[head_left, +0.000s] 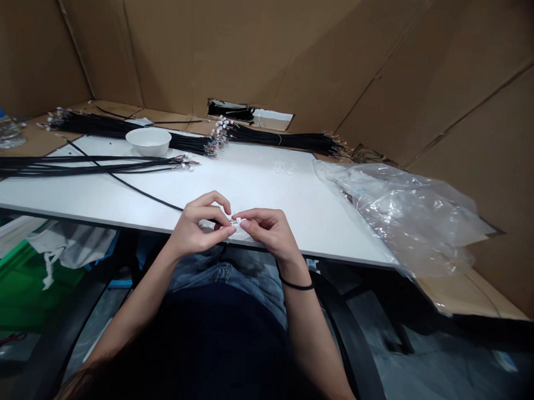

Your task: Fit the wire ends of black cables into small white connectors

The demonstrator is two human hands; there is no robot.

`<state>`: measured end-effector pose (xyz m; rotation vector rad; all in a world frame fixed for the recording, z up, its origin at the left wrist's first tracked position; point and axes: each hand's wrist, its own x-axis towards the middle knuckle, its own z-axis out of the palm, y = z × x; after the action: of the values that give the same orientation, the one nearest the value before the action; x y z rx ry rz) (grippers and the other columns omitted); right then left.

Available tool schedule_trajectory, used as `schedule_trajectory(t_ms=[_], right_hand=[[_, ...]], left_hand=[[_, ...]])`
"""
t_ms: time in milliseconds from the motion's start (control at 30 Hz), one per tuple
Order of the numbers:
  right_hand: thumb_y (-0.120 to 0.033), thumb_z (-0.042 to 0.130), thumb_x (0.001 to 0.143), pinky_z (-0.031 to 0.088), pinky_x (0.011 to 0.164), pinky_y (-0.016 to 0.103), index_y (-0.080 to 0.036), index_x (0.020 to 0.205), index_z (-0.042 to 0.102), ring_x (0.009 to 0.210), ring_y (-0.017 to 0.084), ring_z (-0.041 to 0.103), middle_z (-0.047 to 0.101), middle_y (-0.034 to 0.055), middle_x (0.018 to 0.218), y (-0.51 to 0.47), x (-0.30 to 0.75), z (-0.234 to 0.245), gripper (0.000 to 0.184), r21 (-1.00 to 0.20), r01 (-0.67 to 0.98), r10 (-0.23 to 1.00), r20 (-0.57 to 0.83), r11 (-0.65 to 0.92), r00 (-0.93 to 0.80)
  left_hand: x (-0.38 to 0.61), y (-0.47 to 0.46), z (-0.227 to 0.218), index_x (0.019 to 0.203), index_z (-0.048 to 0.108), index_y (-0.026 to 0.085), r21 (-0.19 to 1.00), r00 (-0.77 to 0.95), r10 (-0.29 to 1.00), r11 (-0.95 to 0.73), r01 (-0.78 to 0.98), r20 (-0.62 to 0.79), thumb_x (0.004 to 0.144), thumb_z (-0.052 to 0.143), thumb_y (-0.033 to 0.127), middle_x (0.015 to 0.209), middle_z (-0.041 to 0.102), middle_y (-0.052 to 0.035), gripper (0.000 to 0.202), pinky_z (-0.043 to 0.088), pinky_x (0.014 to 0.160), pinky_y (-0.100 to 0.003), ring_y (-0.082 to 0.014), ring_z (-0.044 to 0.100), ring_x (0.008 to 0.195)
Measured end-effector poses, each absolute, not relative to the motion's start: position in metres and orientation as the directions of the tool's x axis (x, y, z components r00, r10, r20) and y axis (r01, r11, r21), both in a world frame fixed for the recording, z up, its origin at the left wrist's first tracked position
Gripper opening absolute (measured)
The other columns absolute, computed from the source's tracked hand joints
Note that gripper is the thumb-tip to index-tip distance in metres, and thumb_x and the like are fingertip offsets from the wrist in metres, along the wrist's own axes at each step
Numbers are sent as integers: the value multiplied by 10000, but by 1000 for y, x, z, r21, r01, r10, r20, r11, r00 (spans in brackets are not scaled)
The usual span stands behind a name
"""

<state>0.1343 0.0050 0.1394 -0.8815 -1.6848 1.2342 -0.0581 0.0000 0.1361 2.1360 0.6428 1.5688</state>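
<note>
Head view, hands first: left hand [199,223] and right hand [265,232] drawn in close and narrow, fingertips meeting just above the near edge of the worktop [250,187]. Both pinching a small white connector [237,220], most of it hidden behind the fingers. One black cable [139,188] lying slack across the white surface, its near end reaching the left hand and its far end trailing off up and to the left. Black wristband [295,285] around the right wrist; lap in blue jeans [220,269] just below the hands.

For fine work like this: pinch with the very fingertips, elbows low and forearms steady, connector turned toward the light. Leave slack in the cable so that no drag reaches the small part. Use light, even pressure, with no twisting, and check the part by eye before loosening either hand.

Farther out on the worktop: a loose bundle of black cables [74,167] with fine wire ends at its right tip, a small scatter of white pieces [282,168], and a white bowl [148,142]. Behind the bowl, a long cable bundle [120,126]; toward the back right, a second cable bundle [287,141], white connectors clustered at its left end. Crumpled clear plastic bag [394,217] over the right edge. Beyond everything, cardboard walls [212,44]; down at the lower left, a green bag [19,283].
</note>
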Motion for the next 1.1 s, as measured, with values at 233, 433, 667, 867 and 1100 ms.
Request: schedule_trajectory(t_ms=[233, 433, 667, 867, 1100], right_hand=[[-429, 726, 770, 141, 463, 246, -108, 884, 770, 467, 60, 218, 346, -65, 488, 5, 134, 141, 343, -960, 65, 896, 228, 272, -381], [-450, 719, 765, 142, 463, 247, -114, 887, 776, 463, 61, 214, 333, -67, 481, 5, 134, 142, 363, -958, 76, 896, 226, 275, -383], [-438, 725, 757, 148, 466, 247, -113, 878, 782, 470, 64, 211, 335, -64, 476, 4, 133, 142, 352, -955, 85, 898, 233, 284, -374], [-431, 747, 736, 144, 463, 241, -106, 861, 775, 459, 58, 211, 323, -71, 470, 5, 132, 140, 349, -960, 70, 907, 232, 273, -351], [-438, 745, 735, 141, 461, 244, -103, 825, 760, 457, 57, 218, 354, -66, 471, 5, 131, 142, 348, -965, 71, 911, 214, 254, -352]], left_hand=[[-59, 1, 133, 695, 672, 161, 571, 257, 574, -816, 94, 778, 781, 738, 177, 863, 609, -35, 109, 482, 599, -251, -116, 593, 686], [-59, 1, 134, 696, 673, 165, 574, 259, 578, -813, 98, 774, 802, 723, 217, 860, 613, -40, 128, 493, 606, -264, -124, 596, 687], [-58, 0, 134, 691, 674, 166, 567, 252, 583, -812, 138, 773, 785, 734, 182, 856, 616, -34, 112, 475, 593, -251, -117, 596, 686], [-56, 0, 133, 684, 686, 174, 524, 188, 559, -827, 205, 808, 783, 742, 197, 833, 615, -34, 115, 477, 587, -247, -136, 605, 739], [-55, 0, 131, 716, 664, 159, 551, 137, 573, -817, 170, 808, 757, 765, 181, 866, 597, -30, 111, 492, 525, -212, -92, 573, 649]])
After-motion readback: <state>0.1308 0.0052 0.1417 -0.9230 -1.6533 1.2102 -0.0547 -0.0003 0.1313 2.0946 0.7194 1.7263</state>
